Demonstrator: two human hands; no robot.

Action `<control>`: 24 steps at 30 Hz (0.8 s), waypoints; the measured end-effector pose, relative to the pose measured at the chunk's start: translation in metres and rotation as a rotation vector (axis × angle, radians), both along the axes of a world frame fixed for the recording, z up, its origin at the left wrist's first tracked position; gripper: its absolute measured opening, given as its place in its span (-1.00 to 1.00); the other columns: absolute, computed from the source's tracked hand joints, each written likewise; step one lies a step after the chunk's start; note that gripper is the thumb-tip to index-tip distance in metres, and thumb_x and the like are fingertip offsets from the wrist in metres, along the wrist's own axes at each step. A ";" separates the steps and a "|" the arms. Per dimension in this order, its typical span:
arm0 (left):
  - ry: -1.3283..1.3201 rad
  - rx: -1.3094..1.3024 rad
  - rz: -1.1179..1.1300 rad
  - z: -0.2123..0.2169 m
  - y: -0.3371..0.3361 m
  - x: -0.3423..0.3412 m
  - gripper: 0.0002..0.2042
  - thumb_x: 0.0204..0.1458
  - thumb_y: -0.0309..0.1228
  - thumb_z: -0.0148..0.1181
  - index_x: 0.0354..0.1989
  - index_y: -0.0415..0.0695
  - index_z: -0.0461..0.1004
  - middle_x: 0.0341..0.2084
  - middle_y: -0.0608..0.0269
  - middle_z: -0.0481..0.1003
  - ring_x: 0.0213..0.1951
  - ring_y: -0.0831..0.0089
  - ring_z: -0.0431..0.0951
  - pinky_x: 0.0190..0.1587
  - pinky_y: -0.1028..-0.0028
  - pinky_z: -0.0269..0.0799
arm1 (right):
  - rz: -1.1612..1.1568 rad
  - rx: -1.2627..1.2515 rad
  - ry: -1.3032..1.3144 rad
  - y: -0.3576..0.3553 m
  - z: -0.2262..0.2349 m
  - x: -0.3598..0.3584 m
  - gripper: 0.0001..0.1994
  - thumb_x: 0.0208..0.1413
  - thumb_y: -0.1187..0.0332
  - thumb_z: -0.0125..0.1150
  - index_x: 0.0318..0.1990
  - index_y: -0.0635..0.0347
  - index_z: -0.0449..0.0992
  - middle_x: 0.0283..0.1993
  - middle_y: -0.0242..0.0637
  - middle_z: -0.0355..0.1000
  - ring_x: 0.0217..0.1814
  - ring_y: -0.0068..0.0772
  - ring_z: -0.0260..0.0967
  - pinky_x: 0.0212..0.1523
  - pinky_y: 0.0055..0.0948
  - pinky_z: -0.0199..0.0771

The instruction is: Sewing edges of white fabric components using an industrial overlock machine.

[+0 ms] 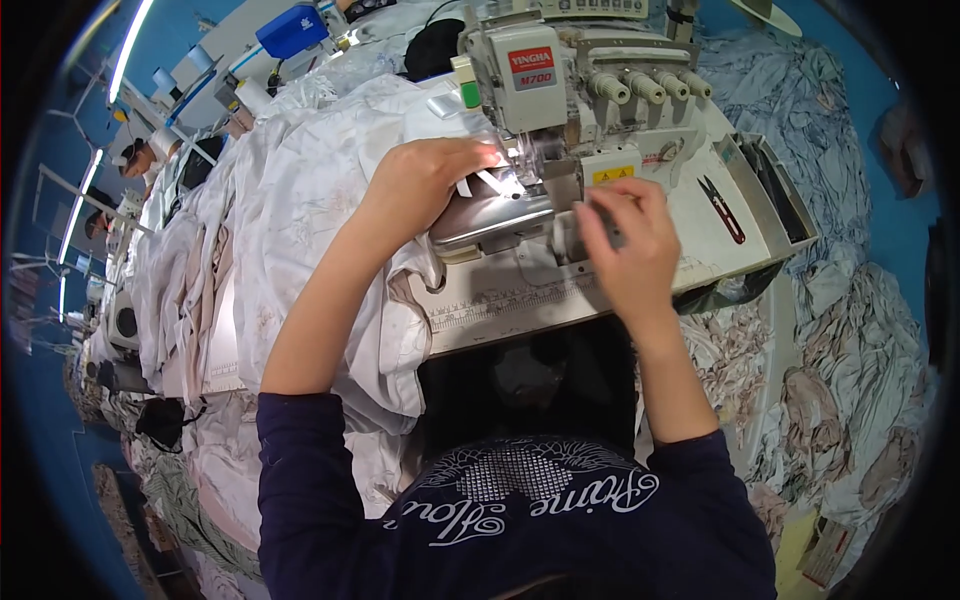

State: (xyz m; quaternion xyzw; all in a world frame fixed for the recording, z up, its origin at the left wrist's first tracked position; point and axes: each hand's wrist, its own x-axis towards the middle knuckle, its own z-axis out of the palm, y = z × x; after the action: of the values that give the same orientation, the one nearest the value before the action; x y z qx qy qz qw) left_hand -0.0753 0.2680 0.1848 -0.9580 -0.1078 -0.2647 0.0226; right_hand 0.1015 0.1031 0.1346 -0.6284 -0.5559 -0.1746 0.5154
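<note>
A white and grey overlock sewing machine (525, 80) stands in front of me, its lamp lighting the needle area. Beside the presser foot, my left hand (420, 185) has its fingers pressed together on white fabric (330, 150); its fingertips are partly lost in glare. A narrow white strip (498, 184) lies over the shiny metal plate (490, 218) just below those fingers. My right hand (640, 235) hovers at the right of the plate, near the machine's front cover. Its thumb and curved fingers are apart, slightly blurred, with nothing visible between them.
Red-handled thread snips (722, 210) lie on the table's right side, beside an open tray (765, 190). Crumpled grey garments (840, 370) are heaped at the right. White garments pile up at the left. Tension knobs (645, 88) project from the machine. Other people sit far left.
</note>
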 end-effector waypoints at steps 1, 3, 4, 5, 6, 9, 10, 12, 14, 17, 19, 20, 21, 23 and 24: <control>-0.012 0.037 0.012 -0.002 0.004 -0.002 -0.61 -0.28 -0.72 0.01 -0.23 -0.07 0.51 -0.26 0.26 0.54 -0.24 0.27 0.54 -0.25 0.43 0.47 | -0.012 -0.027 0.029 -0.006 0.000 0.009 -0.82 -0.10 0.43 0.27 -0.29 0.23 0.52 -0.24 -0.24 0.37 -0.28 -0.30 0.38 -0.28 -0.47 0.39; 0.042 0.056 0.116 0.000 0.005 -0.007 -0.65 -0.24 -0.66 0.03 -0.23 -0.06 0.52 -0.26 0.27 0.54 -0.31 0.27 0.55 -0.31 0.43 0.47 | -0.159 -0.115 0.009 -0.020 0.001 0.034 -0.80 -0.09 0.42 0.26 -0.26 0.25 0.51 -0.20 -0.19 0.37 -0.15 -0.21 0.35 -0.13 -0.41 0.36; 0.035 0.054 0.138 0.001 0.004 -0.014 -0.65 -0.24 -0.66 0.03 -0.23 -0.06 0.52 -0.26 0.27 0.54 -0.31 0.27 0.55 -0.31 0.43 0.47 | -0.227 -0.170 -0.020 -0.027 -0.005 0.052 -0.77 -0.07 0.41 0.25 -0.22 0.27 0.50 -0.16 -0.16 0.37 -0.08 -0.17 0.33 -0.05 -0.35 0.31; 0.042 0.061 0.169 0.002 0.002 -0.018 -0.65 -0.27 -0.65 0.06 -0.23 -0.07 0.51 -0.26 0.27 0.54 -0.33 0.28 0.55 -0.31 0.44 0.47 | -0.316 -0.214 -0.093 -0.037 -0.011 0.073 -0.75 -0.06 0.38 0.24 -0.20 0.28 0.49 -0.15 -0.14 0.37 -0.09 -0.13 0.34 -0.06 -0.33 0.31; 0.053 0.067 0.208 0.002 0.000 -0.025 -0.64 -0.30 -0.63 0.09 -0.23 -0.08 0.51 -0.26 0.27 0.54 -0.34 0.29 0.55 -0.32 0.44 0.47 | -0.397 -0.284 -0.159 -0.047 -0.017 0.092 -0.72 -0.05 0.34 0.23 -0.17 0.26 0.48 -0.13 -0.11 0.37 -0.08 -0.08 0.33 -0.06 -0.31 0.31; -0.048 0.135 0.210 -0.004 -0.010 -0.040 -0.61 -0.39 -0.59 0.17 -0.23 -0.09 0.51 -0.26 0.27 0.54 -0.36 0.32 0.56 -0.33 0.46 0.47 | -0.616 -0.516 -0.272 -0.069 -0.035 0.136 -0.69 -0.03 0.29 0.20 -0.13 0.23 0.48 -0.13 -0.12 0.37 -0.05 -0.06 0.30 -0.04 -0.26 0.29; -0.053 0.132 0.222 -0.008 -0.013 -0.044 -0.61 -0.39 -0.59 0.17 -0.23 -0.09 0.51 -0.26 0.27 0.54 -0.36 0.32 0.56 -0.33 0.46 0.47 | -0.670 -0.592 -0.288 -0.070 -0.038 0.143 -0.69 -0.03 0.30 0.19 -0.12 0.23 0.47 -0.13 -0.13 0.37 -0.06 -0.06 0.30 -0.05 -0.24 0.29; -0.109 0.172 0.253 -0.016 -0.019 -0.050 -0.53 -0.47 -0.55 0.22 -0.20 -0.09 0.50 -0.24 0.26 0.54 -0.36 0.35 0.56 -0.33 0.46 0.47 | -0.593 -0.642 -0.248 -0.068 -0.043 0.161 -0.69 -0.02 0.31 0.18 -0.11 0.23 0.47 -0.14 -0.13 0.37 -0.07 -0.04 0.29 -0.07 -0.22 0.30; -0.121 0.195 0.292 -0.022 -0.027 -0.052 -0.51 -0.48 -0.55 0.23 -0.18 -0.08 0.49 -0.23 0.27 0.53 -0.35 0.36 0.56 -0.33 0.45 0.47 | -0.519 -0.693 -0.202 -0.064 -0.045 0.173 -0.70 -0.02 0.33 0.16 -0.11 0.23 0.46 -0.16 -0.13 0.36 -0.08 -0.03 0.29 -0.09 -0.20 0.30; -0.154 0.235 0.329 -0.028 -0.035 -0.050 -0.62 -0.33 -0.53 0.15 -0.20 -0.10 0.48 -0.24 0.26 0.52 -0.30 0.37 0.55 -0.31 0.45 0.47 | -0.490 -0.728 -0.280 -0.056 -0.048 0.189 -0.74 0.02 0.36 0.11 -0.13 0.24 0.45 -0.21 -0.09 0.36 -0.15 0.02 0.31 -0.17 -0.15 0.33; -0.184 0.253 0.338 -0.030 -0.037 -0.047 -0.75 -0.17 -0.51 0.06 -0.24 -0.13 0.48 -0.26 0.25 0.52 -0.27 0.37 0.55 -0.30 0.46 0.46 | -0.532 -0.801 -0.465 -0.054 -0.053 0.204 -0.78 0.05 0.37 0.05 -0.16 0.25 0.45 -0.27 -0.06 0.35 -0.24 -0.01 0.34 -0.22 -0.15 0.36; -0.207 0.274 0.332 -0.031 -0.038 -0.046 -0.75 -0.15 -0.50 0.05 -0.23 -0.13 0.48 -0.26 0.25 0.52 -0.25 0.38 0.55 -0.28 0.46 0.46 | -0.535 -0.800 -0.468 -0.057 -0.056 0.210 -0.78 0.05 0.37 0.05 -0.16 0.25 0.45 -0.27 -0.06 0.35 -0.24 -0.01 0.34 -0.22 -0.15 0.36; -0.227 0.296 0.333 -0.032 -0.037 -0.045 -0.75 -0.14 -0.50 0.04 -0.22 -0.12 0.48 -0.26 0.25 0.52 -0.24 0.38 0.55 -0.27 0.46 0.46 | -0.550 -0.787 -0.395 -0.055 -0.055 0.210 -0.78 0.06 0.38 0.03 -0.15 0.27 0.43 -0.25 -0.03 0.36 -0.25 0.02 0.35 -0.23 -0.15 0.37; -0.225 0.289 0.342 -0.033 -0.037 -0.044 -0.74 -0.14 -0.49 0.03 -0.21 -0.12 0.48 -0.26 0.25 0.52 -0.23 0.38 0.55 -0.26 0.45 0.46 | -0.564 -0.772 -0.326 -0.058 -0.051 0.208 -0.77 0.08 0.39 0.00 -0.14 0.28 0.42 -0.24 0.00 0.37 -0.27 0.05 0.36 -0.24 -0.14 0.38; -0.216 0.286 0.356 -0.034 -0.038 -0.045 -0.73 -0.14 -0.49 0.03 -0.20 -0.11 0.47 -0.25 0.25 0.52 -0.22 0.38 0.55 -0.26 0.44 0.46 | -0.504 -0.611 -0.196 -0.060 -0.048 0.198 -0.76 0.10 0.38 -0.02 -0.12 0.30 0.40 -0.21 0.03 0.38 -0.26 0.04 0.38 -0.23 -0.17 0.39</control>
State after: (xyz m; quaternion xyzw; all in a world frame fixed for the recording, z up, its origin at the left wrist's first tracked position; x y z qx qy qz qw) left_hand -0.1205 0.2300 0.1507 -0.8773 -0.2379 -0.3699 0.1922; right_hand 0.2995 0.0426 0.0862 -0.8494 -0.4574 -0.1814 0.1908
